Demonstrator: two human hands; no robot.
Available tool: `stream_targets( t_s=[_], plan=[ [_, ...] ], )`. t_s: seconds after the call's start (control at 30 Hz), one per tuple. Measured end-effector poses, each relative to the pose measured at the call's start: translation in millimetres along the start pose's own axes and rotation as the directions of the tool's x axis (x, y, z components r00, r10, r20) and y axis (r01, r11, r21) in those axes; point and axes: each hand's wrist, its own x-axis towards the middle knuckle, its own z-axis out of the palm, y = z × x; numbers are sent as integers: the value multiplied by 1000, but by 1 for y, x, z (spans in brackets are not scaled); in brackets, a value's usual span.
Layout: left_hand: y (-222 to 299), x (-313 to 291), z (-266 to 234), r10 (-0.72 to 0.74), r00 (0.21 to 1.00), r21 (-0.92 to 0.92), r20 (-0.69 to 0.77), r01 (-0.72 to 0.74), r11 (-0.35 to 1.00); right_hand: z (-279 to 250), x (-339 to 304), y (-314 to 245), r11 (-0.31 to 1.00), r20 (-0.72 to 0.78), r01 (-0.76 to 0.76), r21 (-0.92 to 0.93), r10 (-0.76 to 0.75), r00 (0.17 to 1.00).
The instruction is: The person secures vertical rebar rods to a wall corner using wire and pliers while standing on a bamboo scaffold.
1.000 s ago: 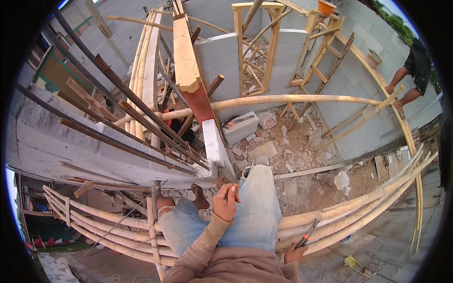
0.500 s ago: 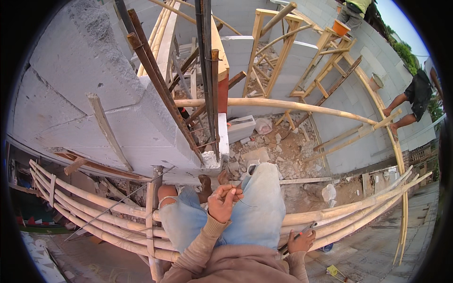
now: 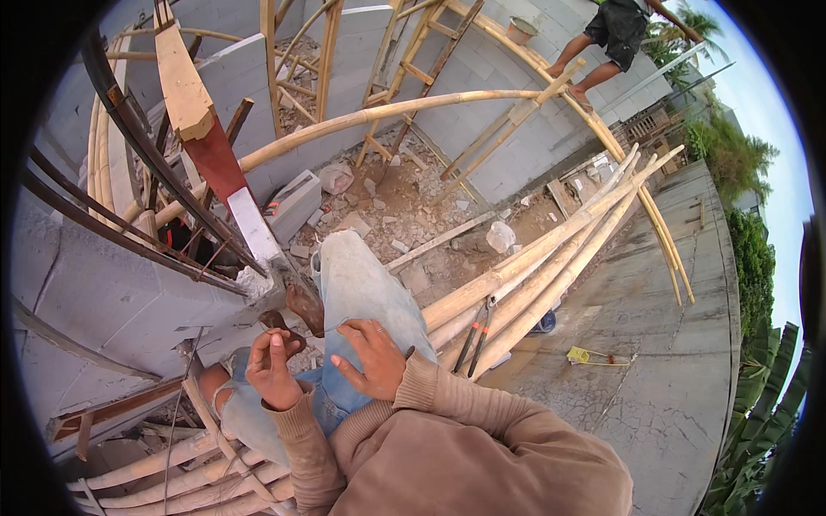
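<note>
My left hand (image 3: 274,370) is raised over my lap, thumb and fingertips closed in a pinch. The thin wire seen in that pinch half a second ago is too fine to follow clearly now. Close by on the right, my right hand (image 3: 372,357) is open above my jeans (image 3: 366,275), fingers apart, a ring on one finger. Long-handled pincers (image 3: 479,335) with dark and orange grips rest on the bamboo poles (image 3: 525,284) to the right, apart from both hands.
Dark steel bars (image 3: 129,112) rise beside the grey block wall (image 3: 95,310) at left. Rubble (image 3: 379,202) covers the ground ahead. A bamboo pole (image 3: 387,112) crosses beyond my knees. Another person (image 3: 618,39) stands on scaffold poles at the far right. A concrete surface (image 3: 628,344) lies right.
My right hand has let go of the pincers, which now lie on the bamboo, and has come over my lap beside the left hand. My view has swung to the right.
</note>
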Motion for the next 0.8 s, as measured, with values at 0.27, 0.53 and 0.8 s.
stream_targets(
  t_s=[0.27,0.53,0.8],
  plan=[
    [12,-9,17,-56,966,146,253,19,989,-9,26,-25,984,-101,162,-77,-169,980],
    [20,-15,-24,-89,993,-54,83,94,994,14,49,-43,952,81,239,190,-257,963],
    [56,16,-39,257,920,362,-295,-141,922,31,57,-53,946,-27,219,239,-219,975]
  ],
)
